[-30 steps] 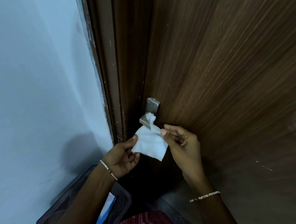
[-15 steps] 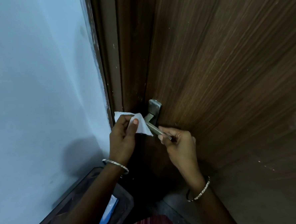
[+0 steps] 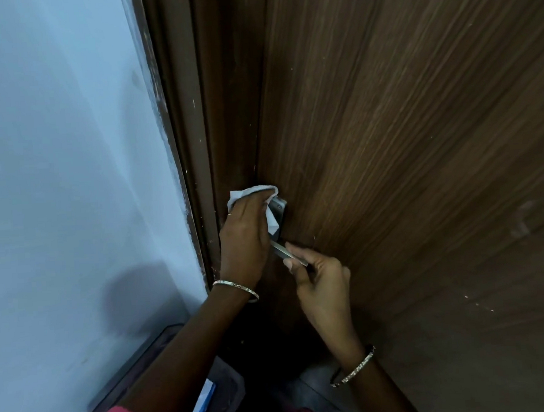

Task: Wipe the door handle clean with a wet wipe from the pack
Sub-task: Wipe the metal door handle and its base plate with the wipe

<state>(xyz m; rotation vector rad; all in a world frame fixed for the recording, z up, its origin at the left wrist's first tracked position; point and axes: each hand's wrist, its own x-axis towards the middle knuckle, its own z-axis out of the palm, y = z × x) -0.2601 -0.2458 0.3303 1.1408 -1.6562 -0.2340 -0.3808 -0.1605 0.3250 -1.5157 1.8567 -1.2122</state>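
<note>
A metal lever door handle (image 3: 287,253) sits on the dark wooden door (image 3: 405,165), near its left edge. My left hand (image 3: 244,236) holds a white wet wipe (image 3: 257,192) and presses it over the handle's back plate (image 3: 279,208), hiding most of that plate. My right hand (image 3: 319,276) pinches the free end of the lever between thumb and fingers. The wipe's lower corner hangs down beside the plate.
A pale blue wall (image 3: 65,186) fills the left side, meeting the brown door frame (image 3: 190,147). Below my left arm stands a dark bin or tray (image 3: 224,387) with a blue and white pack (image 3: 203,401) inside it.
My left hand carried the wipe from below the handle up onto the back plate. My right hand let go of the wipe and took hold of the lever's end.
</note>
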